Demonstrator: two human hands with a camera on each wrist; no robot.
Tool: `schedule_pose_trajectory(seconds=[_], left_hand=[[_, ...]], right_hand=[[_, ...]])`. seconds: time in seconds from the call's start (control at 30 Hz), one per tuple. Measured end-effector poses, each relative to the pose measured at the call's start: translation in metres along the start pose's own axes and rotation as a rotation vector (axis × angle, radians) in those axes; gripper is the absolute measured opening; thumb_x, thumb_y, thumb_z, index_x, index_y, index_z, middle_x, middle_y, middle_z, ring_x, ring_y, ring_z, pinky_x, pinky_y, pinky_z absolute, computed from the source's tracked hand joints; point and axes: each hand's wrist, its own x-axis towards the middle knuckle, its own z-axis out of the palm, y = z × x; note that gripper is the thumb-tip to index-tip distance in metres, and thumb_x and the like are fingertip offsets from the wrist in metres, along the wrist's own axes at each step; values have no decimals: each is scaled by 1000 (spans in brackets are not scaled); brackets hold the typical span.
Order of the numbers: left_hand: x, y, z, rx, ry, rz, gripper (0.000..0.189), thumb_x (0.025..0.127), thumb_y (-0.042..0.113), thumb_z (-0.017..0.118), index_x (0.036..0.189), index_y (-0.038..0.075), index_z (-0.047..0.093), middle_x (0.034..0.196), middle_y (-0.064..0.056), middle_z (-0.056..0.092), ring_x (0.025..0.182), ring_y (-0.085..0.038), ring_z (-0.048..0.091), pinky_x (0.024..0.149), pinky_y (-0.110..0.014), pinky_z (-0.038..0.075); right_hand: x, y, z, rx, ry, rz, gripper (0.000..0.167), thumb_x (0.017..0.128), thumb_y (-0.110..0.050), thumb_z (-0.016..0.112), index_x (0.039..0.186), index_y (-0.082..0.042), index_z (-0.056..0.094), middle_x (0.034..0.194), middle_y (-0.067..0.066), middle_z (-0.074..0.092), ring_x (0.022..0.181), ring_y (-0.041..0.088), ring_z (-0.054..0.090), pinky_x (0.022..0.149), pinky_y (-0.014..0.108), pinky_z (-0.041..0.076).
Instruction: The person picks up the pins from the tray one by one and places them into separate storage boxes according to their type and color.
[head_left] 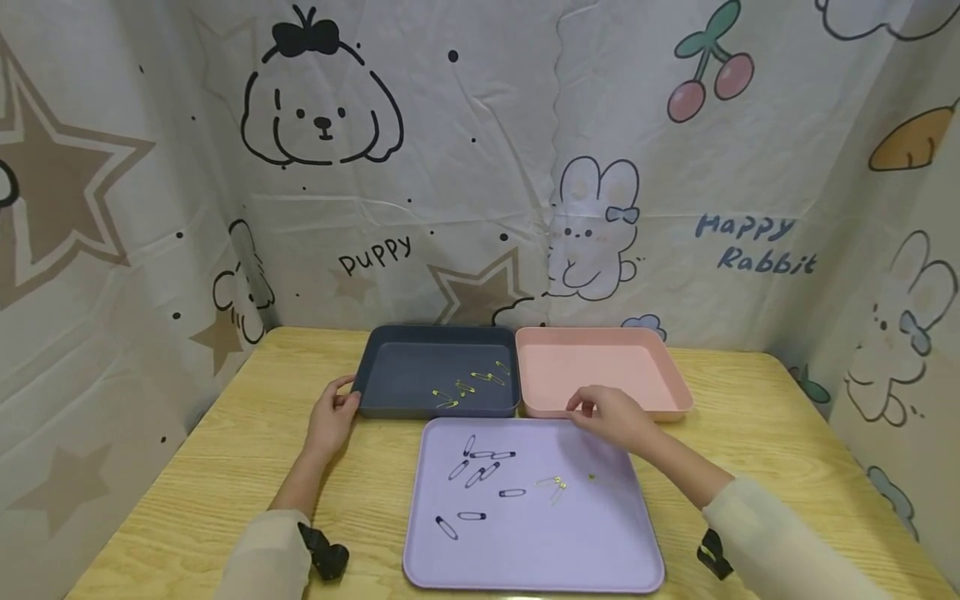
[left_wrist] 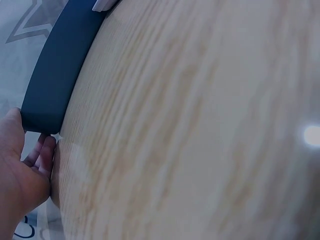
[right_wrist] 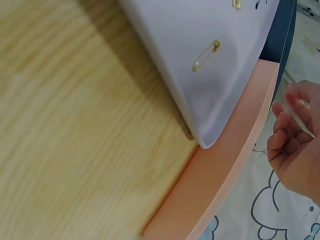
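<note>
My left hand [head_left: 330, 422] holds the front left corner of a dark blue tray [head_left: 405, 412]; in the left wrist view its thumb lies at the tray's rim and its other fingers [left_wrist: 47, 152] at the lower corner. Several yellow safety pins [head_left: 487, 377] lie in that tray. My right hand [head_left: 611, 417] hovers over the front rim of a pink tray [head_left: 600, 335], fingers loosely bent, with nothing seen between them. Before it, a lilac tray [head_left: 540, 558] bears several black-headed safety pins [head_left: 471, 516], a small cluster of yellow safety pins [head_left: 557, 483] and a lone yellow safety pin [right_wrist: 206, 56].
The dark blue and pink trays stand side by side at the back of the wooden table [head_left: 225, 467], and the lilac tray lies in front of them. A printed curtain [head_left: 465, 167] hangs behind and on both sides.
</note>
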Motion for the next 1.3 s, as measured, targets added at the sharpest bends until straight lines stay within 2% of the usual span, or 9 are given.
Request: schedule_pose_trajectory(seconds=[0.33, 0.47, 0.67, 1.03, 1.13, 1.3], left_hand=[[2, -3, 0, -4, 1, 5, 39, 97, 23, 47, 135, 14, 46, 95, -9, 56, 76, -10, 48, 67, -24, 40], [2, -4, 1, -3, -1, 6, 39, 98, 24, 47, 135, 14, 46, 97, -10, 57, 77, -9, 49, 68, -23, 41], [0, -2, 0, 2, -13, 0, 41, 98, 26, 45, 137, 14, 44, 98, -10, 56, 76, -9, 49, 67, -24, 41], [-1, 0, -2, -2, -14, -8, 41, 97, 26, 45, 137, 13, 44, 92, -6, 53, 71, -10, 46, 64, -24, 40], [-1, 0, -1, -10, -19, -12, 41, 97, 25, 45, 136, 13, 44, 88, -3, 51, 70, -10, 45, 62, -23, 39], [-2, 2, -1, -6, -15, -12, 41, 98, 24, 45, 136, 13, 45, 87, -2, 50, 70, -10, 45, 62, -23, 39]], right_hand=[[-33, 5, 1, -26, -73, -140, 5, 83, -17, 68, 87, -15, 67, 70, -11, 51, 64, 6, 46, 59, 19, 38], [-45, 10, -1, -41, -117, -154, 6, 82, -16, 69, 88, -16, 67, 69, -12, 50, 62, 2, 44, 57, 18, 37], [-64, 14, -2, -134, -196, -173, 5, 82, -19, 68, 87, -17, 68, 66, -14, 47, 60, -3, 38, 55, 18, 35], [-75, 23, 6, -224, -144, -172, 4, 80, -18, 70, 83, -17, 67, 69, -13, 53, 61, -3, 42, 54, 19, 37], [-76, 23, 9, -266, -104, -203, 4, 79, -17, 70, 80, -17, 66, 70, -12, 53, 60, -3, 43, 53, 20, 38], [-76, 21, 14, -392, -12, -307, 9, 77, -15, 69, 73, -17, 62, 67, -10, 50, 55, 2, 43, 49, 22, 37]])
